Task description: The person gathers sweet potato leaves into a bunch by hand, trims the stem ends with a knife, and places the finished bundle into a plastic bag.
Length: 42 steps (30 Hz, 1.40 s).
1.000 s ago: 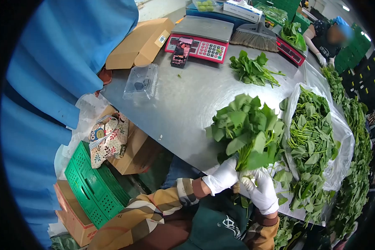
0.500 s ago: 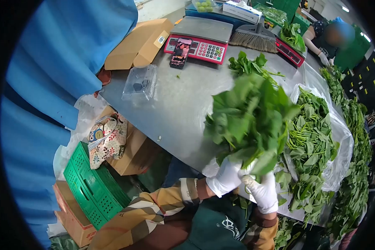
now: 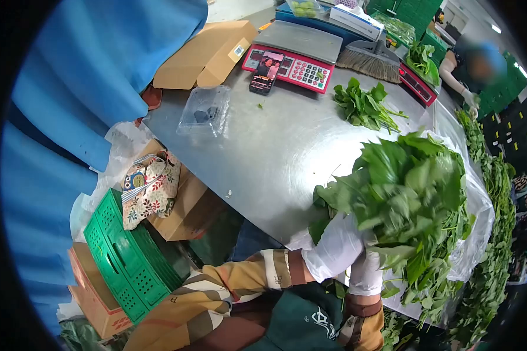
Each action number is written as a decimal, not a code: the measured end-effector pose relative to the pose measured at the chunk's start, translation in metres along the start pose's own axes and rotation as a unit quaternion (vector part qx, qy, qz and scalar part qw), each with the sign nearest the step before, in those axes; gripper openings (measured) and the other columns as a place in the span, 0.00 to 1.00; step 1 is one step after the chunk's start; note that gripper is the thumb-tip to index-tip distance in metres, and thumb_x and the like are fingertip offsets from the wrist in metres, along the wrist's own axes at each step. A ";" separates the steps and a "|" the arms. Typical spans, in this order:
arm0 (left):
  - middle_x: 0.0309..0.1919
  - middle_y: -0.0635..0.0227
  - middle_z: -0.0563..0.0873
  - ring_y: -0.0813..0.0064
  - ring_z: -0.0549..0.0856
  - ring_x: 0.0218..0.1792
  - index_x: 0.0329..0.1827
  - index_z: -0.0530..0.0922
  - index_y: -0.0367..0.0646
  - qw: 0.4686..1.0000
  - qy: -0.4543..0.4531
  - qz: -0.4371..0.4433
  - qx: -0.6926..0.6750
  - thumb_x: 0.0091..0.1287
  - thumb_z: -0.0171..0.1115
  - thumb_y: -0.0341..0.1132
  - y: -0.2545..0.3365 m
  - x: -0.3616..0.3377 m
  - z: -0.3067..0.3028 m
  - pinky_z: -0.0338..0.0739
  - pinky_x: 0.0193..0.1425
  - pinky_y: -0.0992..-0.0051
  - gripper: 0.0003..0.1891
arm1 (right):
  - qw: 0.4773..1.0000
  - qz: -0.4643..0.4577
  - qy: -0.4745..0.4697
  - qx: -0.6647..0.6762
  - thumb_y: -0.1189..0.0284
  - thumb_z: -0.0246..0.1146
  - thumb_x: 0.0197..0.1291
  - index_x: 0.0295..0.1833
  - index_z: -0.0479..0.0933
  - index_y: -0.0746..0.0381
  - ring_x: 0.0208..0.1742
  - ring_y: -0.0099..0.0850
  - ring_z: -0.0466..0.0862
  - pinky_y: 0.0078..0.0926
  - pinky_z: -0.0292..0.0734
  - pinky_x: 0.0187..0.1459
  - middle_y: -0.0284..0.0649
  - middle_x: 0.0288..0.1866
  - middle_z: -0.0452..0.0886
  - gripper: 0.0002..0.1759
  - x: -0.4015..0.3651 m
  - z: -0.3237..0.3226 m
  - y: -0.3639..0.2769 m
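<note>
Steel table [image 3: 263, 152] bears the work: a bunch of greens [image 3: 404, 187] fans up and rightward from the fingers, stems lowest. Left hand [image 3: 335, 251] and right hand [image 3: 366, 272] both grip the stems, just beside a plastic bag [image 3: 480, 205].

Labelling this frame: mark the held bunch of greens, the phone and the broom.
bunch of greens [image 3: 404, 181], head view, on its leaves.
phone [image 3: 265, 71], head view, middle of its screen.
broom [image 3: 369, 62], head view, on its bristles.
</note>
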State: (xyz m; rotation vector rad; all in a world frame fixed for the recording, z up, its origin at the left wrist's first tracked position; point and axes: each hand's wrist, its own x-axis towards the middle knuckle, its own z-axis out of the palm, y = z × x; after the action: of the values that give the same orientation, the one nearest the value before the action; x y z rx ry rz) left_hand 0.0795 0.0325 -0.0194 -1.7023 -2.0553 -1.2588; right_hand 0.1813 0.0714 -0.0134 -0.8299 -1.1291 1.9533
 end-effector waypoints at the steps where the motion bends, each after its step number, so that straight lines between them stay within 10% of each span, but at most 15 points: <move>1: 0.38 0.60 0.79 0.62 0.78 0.39 0.51 0.75 0.39 0.998 0.006 -0.020 -0.052 0.61 0.55 0.31 -0.001 0.000 0.005 0.71 0.44 0.65 0.15 | 1.000 -0.008 -0.007 0.000 0.65 0.66 0.64 0.68 0.69 0.62 0.63 0.33 0.76 0.35 0.69 0.67 0.38 0.65 0.76 0.30 0.003 -0.003 0.001; 7: 0.33 0.64 0.76 0.66 0.77 0.36 0.43 0.73 0.42 0.993 -0.048 0.017 0.105 0.59 0.56 0.32 0.004 0.000 -0.004 0.70 0.41 0.67 0.10 | 0.994 0.071 -0.024 0.074 0.59 0.57 0.71 0.67 0.70 0.61 0.63 0.33 0.76 0.32 0.68 0.67 0.39 0.65 0.75 0.25 0.010 -0.007 0.000; 8: 0.42 0.55 0.79 0.57 0.78 0.43 0.51 0.75 0.36 0.982 -0.181 -0.024 0.039 0.58 0.57 0.33 0.005 0.005 -0.010 0.71 0.49 0.63 0.19 | 0.995 0.077 -0.025 0.066 0.60 0.57 0.71 0.64 0.72 0.62 0.61 0.33 0.77 0.32 0.69 0.66 0.39 0.62 0.77 0.23 0.012 0.002 -0.007; 14: 0.38 0.57 0.75 0.57 0.77 0.41 0.54 0.69 0.36 0.991 -0.097 -0.056 -0.075 0.53 0.62 0.31 -0.003 -0.001 -0.009 0.71 0.47 0.61 0.24 | 0.997 0.050 0.050 0.043 0.64 0.60 0.69 0.54 0.78 0.66 0.53 0.31 0.80 0.31 0.73 0.60 0.39 0.51 0.82 0.17 0.026 0.001 0.000; 21: 0.56 0.50 0.74 0.50 0.75 0.57 0.68 0.64 0.35 0.958 -0.113 -0.086 -0.248 0.56 0.72 0.37 -0.016 -0.001 -0.023 0.69 0.61 0.58 0.38 | 0.990 0.079 0.100 0.057 0.65 0.62 0.67 0.56 0.77 0.66 0.51 0.34 0.83 0.32 0.77 0.58 0.41 0.52 0.84 0.18 0.045 0.008 -0.025; 27: 0.64 0.50 0.71 0.49 0.70 0.65 0.72 0.63 0.38 0.982 -0.063 -0.113 -0.135 0.57 0.74 0.42 -0.076 -0.016 -0.037 0.66 0.70 0.56 0.42 | 0.989 -0.057 0.119 0.066 0.66 0.61 0.69 0.50 0.78 0.63 0.43 0.28 0.83 0.32 0.79 0.50 0.36 0.42 0.84 0.12 0.116 -0.007 -0.083; 30: 0.60 0.50 0.73 0.48 0.70 0.64 0.68 0.67 0.39 0.986 -0.029 -0.160 -0.036 0.59 0.71 0.41 -0.120 -0.020 -0.039 0.66 0.69 0.55 0.35 | 0.965 -0.186 0.120 -0.142 0.68 0.60 0.70 0.52 0.78 0.65 0.44 0.25 0.82 0.29 0.79 0.52 0.35 0.45 0.83 0.12 0.148 -0.001 -0.089; 35: 0.58 0.56 0.76 0.50 0.71 0.63 0.64 0.71 0.39 0.978 0.000 -0.202 0.057 0.60 0.69 0.40 -0.169 -0.027 -0.032 0.66 0.67 0.55 0.31 | 0.955 -0.222 -0.130 -0.144 0.76 0.54 0.70 0.64 0.72 0.66 0.50 0.28 0.80 0.28 0.77 0.55 0.40 0.54 0.80 0.18 0.228 -0.056 -0.040; 38: 0.57 0.59 0.78 0.53 0.73 0.62 0.62 0.73 0.40 0.977 -0.019 -0.197 0.084 0.60 0.69 0.42 -0.171 -0.023 -0.032 0.67 0.65 0.56 0.29 | 0.850 -0.306 -0.359 -0.236 0.78 0.57 0.66 0.72 0.62 0.69 0.62 0.38 0.75 0.34 0.68 0.67 0.45 0.65 0.74 0.30 0.255 0.007 -0.049; 41: 0.57 0.61 0.79 0.57 0.74 0.61 0.61 0.75 0.42 0.977 -0.020 -0.189 0.100 0.60 0.68 0.44 -0.173 -0.024 -0.029 0.67 0.62 0.58 0.28 | 0.613 -0.525 -0.166 -0.566 0.58 0.71 0.48 0.69 0.66 0.70 0.64 0.51 0.73 0.43 0.65 0.66 0.55 0.61 0.74 0.45 0.293 0.020 -0.021; 42: 0.57 0.62 0.79 0.57 0.74 0.61 0.61 0.75 0.43 0.975 -0.020 -0.198 0.096 0.60 0.68 0.44 -0.171 -0.023 -0.030 0.67 0.62 0.58 0.28 | 0.593 -0.466 -0.158 -0.638 0.64 0.67 0.54 0.67 0.66 0.69 0.59 0.47 0.75 0.41 0.68 0.62 0.52 0.58 0.75 0.37 0.308 0.014 -0.012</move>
State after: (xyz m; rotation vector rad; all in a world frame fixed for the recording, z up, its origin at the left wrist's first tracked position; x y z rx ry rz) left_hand -0.0741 -0.0019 -0.0971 -1.2870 -2.5345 -1.0817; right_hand 0.0089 0.3247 -0.0502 -0.2597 -2.5311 0.1417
